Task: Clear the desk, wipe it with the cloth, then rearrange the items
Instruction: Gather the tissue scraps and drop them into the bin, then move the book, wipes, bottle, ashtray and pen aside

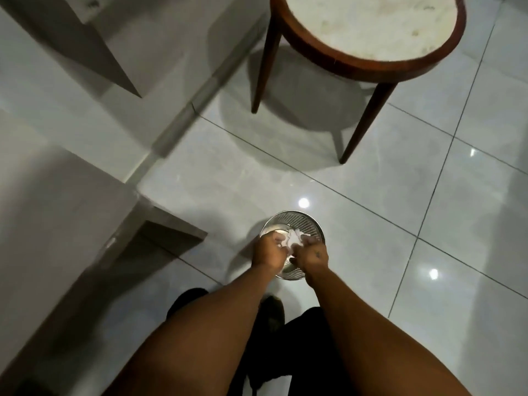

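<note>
Place: a home or hotel-like room.
Floor: glossy pale tiles (357,181).
Furniture: round wood-rimmed side table (371,32); mesh wastebasket (303,221).

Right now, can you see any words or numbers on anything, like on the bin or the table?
None can be read.
Mesh bin: no label shows.
Round table: only stains, no writing.
Right hand: a small dark mark on its back, too blurred to read.
White crumpled stuff: no print visible.

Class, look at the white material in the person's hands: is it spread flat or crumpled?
Crumpled: the white material is bunched between both hands, just above the metal bin.
</note>
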The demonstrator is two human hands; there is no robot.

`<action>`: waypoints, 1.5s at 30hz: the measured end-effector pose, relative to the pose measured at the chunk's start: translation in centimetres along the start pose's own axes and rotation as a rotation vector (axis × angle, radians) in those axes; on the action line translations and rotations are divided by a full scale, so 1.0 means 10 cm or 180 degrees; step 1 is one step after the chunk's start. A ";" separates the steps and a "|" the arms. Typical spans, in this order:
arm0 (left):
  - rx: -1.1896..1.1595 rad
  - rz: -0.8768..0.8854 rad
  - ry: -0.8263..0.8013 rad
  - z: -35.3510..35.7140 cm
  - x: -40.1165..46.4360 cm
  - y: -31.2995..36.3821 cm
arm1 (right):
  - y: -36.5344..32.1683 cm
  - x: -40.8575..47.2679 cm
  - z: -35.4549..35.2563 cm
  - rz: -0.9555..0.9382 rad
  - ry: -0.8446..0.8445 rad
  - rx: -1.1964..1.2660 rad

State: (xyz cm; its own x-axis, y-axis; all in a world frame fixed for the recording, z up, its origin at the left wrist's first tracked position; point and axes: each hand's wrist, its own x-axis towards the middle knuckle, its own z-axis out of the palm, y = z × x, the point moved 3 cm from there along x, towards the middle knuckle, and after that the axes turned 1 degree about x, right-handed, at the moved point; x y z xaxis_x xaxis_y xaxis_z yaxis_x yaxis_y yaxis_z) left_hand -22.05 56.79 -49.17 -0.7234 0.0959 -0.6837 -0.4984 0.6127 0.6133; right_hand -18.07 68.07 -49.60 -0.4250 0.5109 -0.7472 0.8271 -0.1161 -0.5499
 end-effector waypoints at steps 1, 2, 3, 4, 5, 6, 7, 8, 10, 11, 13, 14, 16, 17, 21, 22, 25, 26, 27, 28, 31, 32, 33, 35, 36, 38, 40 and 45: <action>-0.0034 -0.0017 -0.0091 0.07 0.05 -0.07 | 0.04 0.03 -0.01 -0.0151 -0.0018 -0.0245; -0.0007 -0.0023 -0.0143 0.10 0.06 -0.11 | 0.04 0.02 -0.04 -0.0296 -0.0021 -0.0484; 0.0071 -0.0005 -0.0193 0.13 0.04 -0.12 | 0.02 -0.03 -0.08 -0.0413 -0.0042 -0.0678; 0.0152 0.0031 -0.0263 0.12 -0.02 -0.11 | -0.02 -0.10 -0.13 -0.0506 -0.0091 -0.0827; 0.0207 0.0082 -0.0353 0.09 -0.12 -0.04 | -0.10 -0.19 -0.18 -0.0583 -0.0156 -0.0980; 0.0276 0.0132 -0.0436 0.03 -0.24 0.06 | -0.21 -0.30 -0.24 -0.0665 -0.0218 -0.1145; 0.0416 0.0201 -0.0469 -0.06 -0.37 0.19 | -0.35 -0.44 -0.30 -0.0763 -0.0271 -0.1325; 0.0611 0.0291 -0.0462 -0.18 -0.52 0.35 | -0.51 -0.60 -0.37 -0.0879 -0.0306 -0.1481; 0.1089 0.0512 -0.0395 -0.44 -0.82 0.67 | -0.86 -0.96 -0.51 -0.1151 -0.0303 -0.1722; 0.1300 0.0637 -0.0340 -0.61 -0.99 0.85 | -1.05 -1.18 -0.60 -0.1294 -0.0303 -0.1825; 0.1680 0.0899 -0.0231 -0.99 -1.37 1.22 | -1.48 -1.66 -0.76 -0.1602 -0.0331 -0.2150; 0.1832 0.1001 -0.0181 -1.16 -1.53 1.37 | -1.66 -1.87 -0.82 -0.1796 -0.0351 -0.2385; 0.1994 0.1176 0.0052 -1.56 -1.91 1.69 | -2.11 -2.35 -0.92 -0.2318 -0.0369 -0.2775; 0.2014 0.1262 0.0202 -1.77 -2.10 1.83 | -2.31 -2.58 -0.94 -0.2553 -0.0372 -0.2890; 0.2040 0.1408 0.0885 -2.56 -2.69 2.14 | -2.98 -3.35 -0.82 -0.3318 -0.0480 -0.3140; 0.2048 0.1343 0.1074 -2.76 -2.82 2.13 | -3.09 -3.51 -0.73 -0.3519 -0.0536 -0.3207; 0.2011 0.1123 0.1484 -3.28 -3.18 1.95 | -3.33 -3.94 -0.34 -0.4045 -0.0737 -0.3360; 0.1978 0.1022 0.1601 -3.44 -3.31 1.84 | -3.36 -4.08 -0.19 -0.4195 -0.0832 -0.3422; 0.1951 0.0907 0.1708 -3.58 -3.45 1.71 | -3.36 -4.22 -0.02 -0.4326 -0.0942 -0.3481; 0.1923 0.0785 0.1795 -3.72 -3.59 1.57 | -3.34 -4.37 0.15 -0.4442 -0.1069 -0.3513; 0.1848 0.0365 0.1985 -4.05 -4.00 1.12 | -3.19 -4.80 0.64 -0.4781 -0.1438 -0.3584; 0.1804 0.0223 0.2056 -4.14 -4.13 0.96 | -3.11 -4.94 0.80 -0.4880 -0.1547 -0.3628; 0.1752 0.0092 0.2138 -4.24 -4.25 0.78 | -3.03 -5.09 0.96 -0.4962 -0.1654 -0.3673; 0.1651 -0.0137 0.2293 -4.39 -4.47 0.45 | -2.87 -5.34 1.24 -0.5064 -0.1854 -0.3778; 0.1580 -0.0244 0.2370 -4.45 -4.57 0.28 | -2.77 -5.47 1.38 -0.5102 -0.1975 -0.3846; 0.1391 -0.0450 0.2462 -4.57 -4.75 -0.05 | -2.58 -5.73 1.65 -0.5160 -0.2198 -0.3974; 0.1240 -0.0654 0.2509 -4.66 -4.87 -0.36 | -2.41 -5.96 1.87 -0.5215 -0.2332 -0.4039; 0.0715 -0.1164 0.2683 -4.93 -5.15 -1.20 | -1.98 -6.52 2.56 -0.5359 -0.2748 -0.4397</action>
State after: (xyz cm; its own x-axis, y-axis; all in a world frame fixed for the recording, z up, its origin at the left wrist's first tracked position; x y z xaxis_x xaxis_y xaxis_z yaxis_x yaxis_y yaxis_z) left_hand -2.32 5.83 -1.86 -0.6911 -0.6767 -0.2538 -0.7225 0.6378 0.2669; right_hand -16.16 15.25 0.43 -0.4369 -0.8755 -0.2064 -0.7718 0.4827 -0.4138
